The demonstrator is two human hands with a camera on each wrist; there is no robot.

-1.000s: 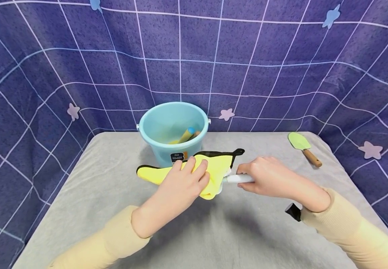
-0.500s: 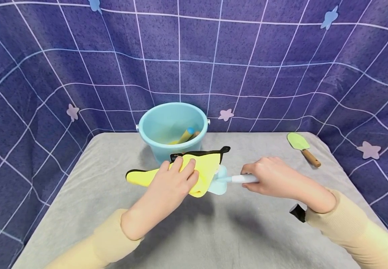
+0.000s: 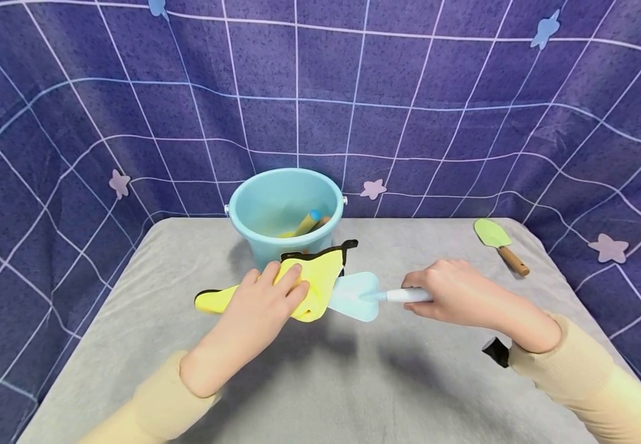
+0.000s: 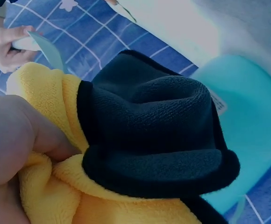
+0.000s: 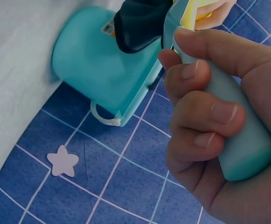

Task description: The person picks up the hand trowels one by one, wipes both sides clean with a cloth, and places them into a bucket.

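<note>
With the left hand (image 3: 256, 314), pinching a yellow cloth (image 3: 319, 277) in front of the bucket (image 3: 264, 246); at the bucket's front right, gripping a blue shovel (image 3: 356, 296), partly cloth-covered, by its handle with the right hand (image 3: 452, 293); well right of the bucket, a green trowel (image 3: 500, 246).

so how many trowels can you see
2: the blue trowel in the right hand, the green trowel at the table's far right. The bucket may hide more.
</note>
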